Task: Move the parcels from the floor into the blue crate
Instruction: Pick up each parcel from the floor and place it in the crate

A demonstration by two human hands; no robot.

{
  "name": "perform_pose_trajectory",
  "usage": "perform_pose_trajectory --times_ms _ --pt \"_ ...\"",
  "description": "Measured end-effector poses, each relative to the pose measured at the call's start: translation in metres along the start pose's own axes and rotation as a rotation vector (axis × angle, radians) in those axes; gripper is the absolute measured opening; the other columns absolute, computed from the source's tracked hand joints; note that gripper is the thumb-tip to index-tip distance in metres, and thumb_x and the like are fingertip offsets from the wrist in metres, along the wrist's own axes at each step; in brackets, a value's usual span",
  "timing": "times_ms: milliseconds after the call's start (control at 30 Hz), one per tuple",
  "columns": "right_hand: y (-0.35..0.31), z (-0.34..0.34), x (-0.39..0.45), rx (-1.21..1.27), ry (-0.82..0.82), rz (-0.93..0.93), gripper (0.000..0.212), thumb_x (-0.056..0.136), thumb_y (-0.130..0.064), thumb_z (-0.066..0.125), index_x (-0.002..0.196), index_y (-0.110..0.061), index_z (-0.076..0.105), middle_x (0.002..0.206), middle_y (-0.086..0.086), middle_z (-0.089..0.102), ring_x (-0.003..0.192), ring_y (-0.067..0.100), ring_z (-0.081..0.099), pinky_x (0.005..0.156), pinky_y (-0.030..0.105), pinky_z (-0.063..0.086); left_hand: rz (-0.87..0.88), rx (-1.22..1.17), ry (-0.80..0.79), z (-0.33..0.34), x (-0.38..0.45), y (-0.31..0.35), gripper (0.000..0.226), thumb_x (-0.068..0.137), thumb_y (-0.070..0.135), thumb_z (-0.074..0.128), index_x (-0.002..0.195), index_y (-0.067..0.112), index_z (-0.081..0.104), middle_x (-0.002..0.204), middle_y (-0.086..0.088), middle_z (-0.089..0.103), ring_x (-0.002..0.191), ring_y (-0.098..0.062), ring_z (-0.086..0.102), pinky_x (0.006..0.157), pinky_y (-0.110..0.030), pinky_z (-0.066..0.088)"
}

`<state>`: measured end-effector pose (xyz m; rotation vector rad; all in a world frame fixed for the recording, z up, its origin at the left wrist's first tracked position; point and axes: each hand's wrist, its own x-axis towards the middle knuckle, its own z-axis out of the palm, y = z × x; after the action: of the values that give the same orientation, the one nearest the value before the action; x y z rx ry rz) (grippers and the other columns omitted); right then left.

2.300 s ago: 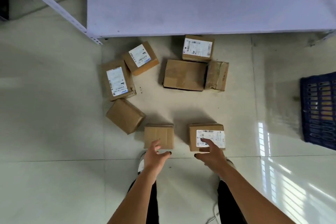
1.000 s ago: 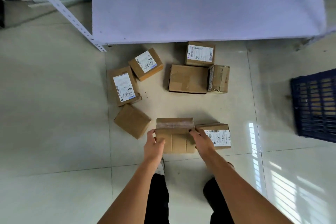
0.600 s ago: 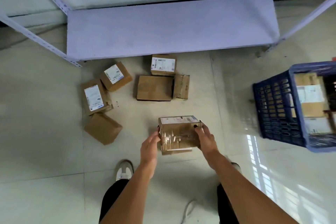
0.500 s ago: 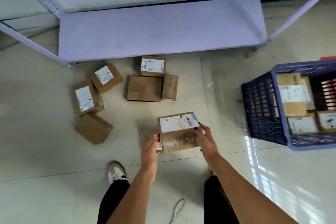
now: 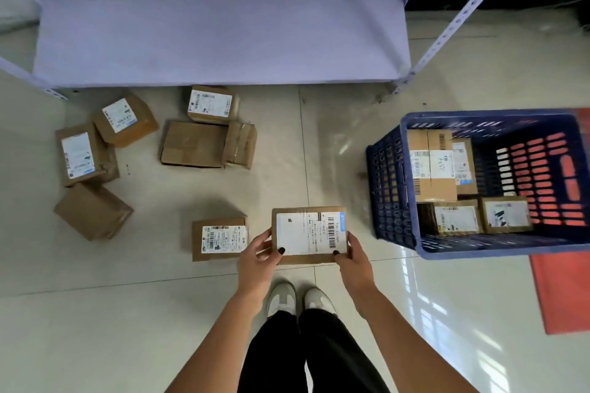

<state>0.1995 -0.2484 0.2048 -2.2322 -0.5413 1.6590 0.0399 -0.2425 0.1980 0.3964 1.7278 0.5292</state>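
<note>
holding labelled parcel [image 5: 310, 234], both hands' fingers [image 5: 277, 253] clamped; blue crate [image 5: 392, 198] holds parcels

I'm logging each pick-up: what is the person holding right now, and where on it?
A brown cardboard parcel with a white label, gripped by the left hand at its left edge and the right hand at its right edge.
</note>
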Motion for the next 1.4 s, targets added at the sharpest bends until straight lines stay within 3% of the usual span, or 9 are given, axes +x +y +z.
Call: perform_pose_trajectory --times_ms 167,267,367,467,633,800,967,1100,1400 --pt "0.000 -0.064 0.002 0.159 0.101 -0.017 0.043 0.090 -0.007 0.054 0.131 -0.018 0.049 0.115 0.004 0.063 0.105 0.021 0.057 0.098 0.036 0.045 0.052 0.025 0.015 0.066 -0.031 0.017 0.045 0.082 -0.005 0.062 0.125 0.007 0.056 0.113 -0.006 0.063 0.096 -0.019 0.060 0.086 -0.027 0.047" --pt "-0.001 -0.127 0.005 0.189 0.192 -0.015 0.040 0.091 -0.012 0.055 0.129 -0.017 0.048 0.114 0.002 0.061 0.105 0.022 0.056 0.095 0.034 0.045 0.099 0.075 -0.022 0.132 -0.053 0.026 0.041 0.081 -0.002 0.064 0.121 0.010 0.059 0.113 -0.007 0.065 0.099 -0.019 0.061 0.086 -0.026 0.048" --pt "-0.002 -0.202 0.022 0.171 0.232 -0.030 0.040 0.091 -0.013 0.055 0.130 -0.016 0.047 0.120 0.005 0.061 0.110 0.025 0.057 0.098 0.036 0.045 0.148 0.089 -0.052 0.207 -0.066 0.030 0.039 0.080 -0.004 0.063 0.117 0.009 0.061 0.109 -0.008 0.067 0.089 -0.015 0.060 0.080 -0.021 0.048" --pt "0.002 -0.272 0.042 0.068 0.224 -0.046 0.039 0.092 -0.013 0.054 0.130 -0.014 0.046 0.124 0.007 0.058 0.110 0.023 0.055 0.096 0.033 0.044 0.125 0.131 -0.054 0.278 -0.078 0.027 0.039 0.080 -0.003 0.061 0.118 0.007 0.060 0.113 -0.011 0.067 0.096 -0.022 0.063 0.089 -0.031 0.050" --pt "0.015 -0.341 0.090 -0.164 0.159 -0.057 0.042 0.088 -0.015 0.060 0.128 -0.011 0.051 0.128 0.011 0.043 0.116 0.027 0.051 0.100 0.035 0.042 0.099 0.195 -0.063 0.354 -0.073 0.010 0.048 0.083 0.003 0.058 0.130 0.012 0.052 0.125 -0.007 0.063 0.113 -0.022 0.060 0.100 -0.034 0.047" --pt "0.033 -0.344 0.134 -0.371 -0.019 -0.079 0.041 0.084 -0.019 0.060 0.124 -0.015 0.055 0.122 0.010 0.054 0.109 0.024 0.056 0.095 0.033 0.046 0.121 0.448 0.038 0.376 -0.050 -0.012 0.040 0.086 0.007 0.052 0.126 0.013 0.051 0.118 -0.010 0.050 0.114 -0.024 0.051 0.091 -0.026 0.043" --pt "0.044 -0.339 0.154 -0.449 -0.127 -0.083 0.048 0.080 -0.020 0.060 0.127 -0.020 0.049 0.123 0.006 0.058 0.114 0.022 0.055 0.098 0.036 0.047 0.113 0.543 0.080 0.385 -0.037 -0.033 0.043 0.086 0.011 0.054 0.128 0.016 0.044 0.126 -0.010 0.052 0.115 -0.020 0.050 0.091 -0.029 0.048" --pt "0.044 -0.335 0.170 -0.492 -0.167 -0.065 0.055 0.082 -0.020 0.058 0.135 -0.019 0.042 0.129 0.006 0.058 0.115 0.022 0.055 0.094 0.032 0.049 0.126 0.532 0.086 0.395 -0.025 -0.039 0.061 0.086 0.015 0.057 0.141 0.019 0.030 0.134 -0.005 0.051 0.121 -0.022 0.051 0.091 -0.035 0.054" --pt "0.053 -0.309 0.216 -0.450 -0.176 0.017 0.049 0.084 -0.014 0.058 0.129 -0.010 0.041 0.125 0.010 0.060 0.107 0.024 0.058 0.088 0.031 0.050 0.013 0.466 0.196 0.417 0.016 -0.052 0.062 0.085 0.009 0.053 0.142 0.018 0.029 0.142 -0.007 0.047 0.127 -0.026 0.048 0.099 -0.037 0.049"
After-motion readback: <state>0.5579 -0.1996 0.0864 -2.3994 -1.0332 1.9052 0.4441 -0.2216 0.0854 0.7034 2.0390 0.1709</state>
